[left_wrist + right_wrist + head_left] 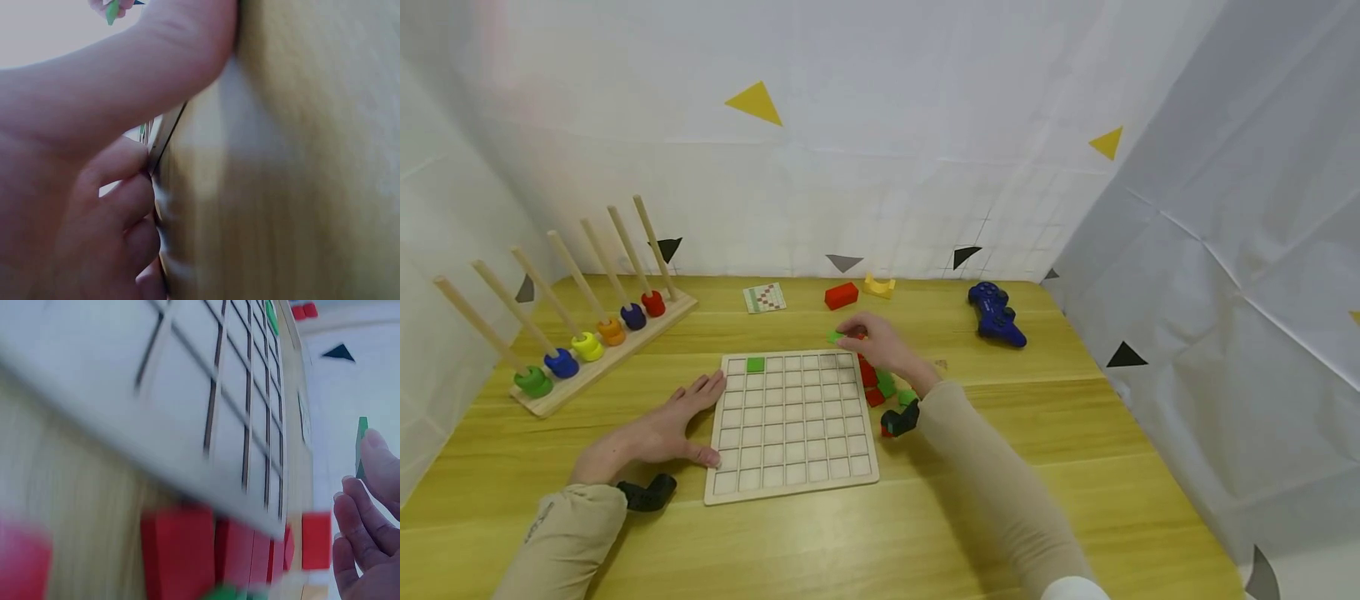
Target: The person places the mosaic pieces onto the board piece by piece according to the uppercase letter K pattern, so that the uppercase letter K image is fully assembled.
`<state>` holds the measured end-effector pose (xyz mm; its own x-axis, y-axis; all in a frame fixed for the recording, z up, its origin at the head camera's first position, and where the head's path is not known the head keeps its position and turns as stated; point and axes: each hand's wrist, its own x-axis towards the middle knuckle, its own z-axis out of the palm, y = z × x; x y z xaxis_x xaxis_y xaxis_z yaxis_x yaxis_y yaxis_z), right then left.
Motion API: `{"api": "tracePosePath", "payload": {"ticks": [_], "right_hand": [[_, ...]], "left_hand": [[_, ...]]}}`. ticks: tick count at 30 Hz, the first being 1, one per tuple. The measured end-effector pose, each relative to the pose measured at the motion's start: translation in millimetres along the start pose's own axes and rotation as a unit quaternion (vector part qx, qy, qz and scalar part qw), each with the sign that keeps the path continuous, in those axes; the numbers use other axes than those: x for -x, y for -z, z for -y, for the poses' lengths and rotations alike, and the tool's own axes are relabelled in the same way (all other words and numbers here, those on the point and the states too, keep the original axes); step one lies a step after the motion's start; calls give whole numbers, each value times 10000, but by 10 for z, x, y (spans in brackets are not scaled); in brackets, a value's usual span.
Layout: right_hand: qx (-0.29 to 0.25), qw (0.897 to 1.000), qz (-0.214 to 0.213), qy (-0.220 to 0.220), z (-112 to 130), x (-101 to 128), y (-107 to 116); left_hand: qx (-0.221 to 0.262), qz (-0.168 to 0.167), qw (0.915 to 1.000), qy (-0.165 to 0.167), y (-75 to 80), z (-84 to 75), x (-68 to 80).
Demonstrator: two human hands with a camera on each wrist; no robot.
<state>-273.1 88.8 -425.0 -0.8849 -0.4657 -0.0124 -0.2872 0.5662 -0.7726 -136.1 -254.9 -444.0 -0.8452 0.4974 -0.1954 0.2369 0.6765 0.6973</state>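
Note:
A wooden grid board [790,487] lies flat on the table, with one green square tile [756,365] in its far row near the left corner. My left hand [662,429] rests at the board's left edge, fingers spread, thumb on the near-left rim. Above the far right edge of the board, my right hand [880,340] pinches a green tile [361,447] between thumb and fingers. Red tiles [867,372] and green tiles [886,384] lie in a loose pile along the board's right side, partly hidden under the right wrist.
At the left stands a wooden peg rack [617,346] with coloured rings. Behind the board lie a small patterned card [764,298], a red block [841,295] and a yellow arch block [879,287]. A blue game controller [996,315] lies at the back right.

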Motion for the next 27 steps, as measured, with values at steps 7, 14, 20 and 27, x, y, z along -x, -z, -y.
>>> {"api": "tracePosePath", "payload": {"ticks": [7, 14, 20, 27], "right_hand": [[121, 9982, 313, 494, 216, -74, -283], [-25, 9947, 592, 841, 367, -102, -582], [151, 9931, 698, 926, 476, -138, -804], [761, 9885, 588, 1170, 529, -170, -992]], "left_hand": [[3, -18, 10000, -30, -4, 14, -2], [-7, 6, 10000, -16, 3, 11, 3], [-10, 17, 10000, -19, 13, -11, 8], [-29, 73, 10000, 32, 15, -8, 1]]}}
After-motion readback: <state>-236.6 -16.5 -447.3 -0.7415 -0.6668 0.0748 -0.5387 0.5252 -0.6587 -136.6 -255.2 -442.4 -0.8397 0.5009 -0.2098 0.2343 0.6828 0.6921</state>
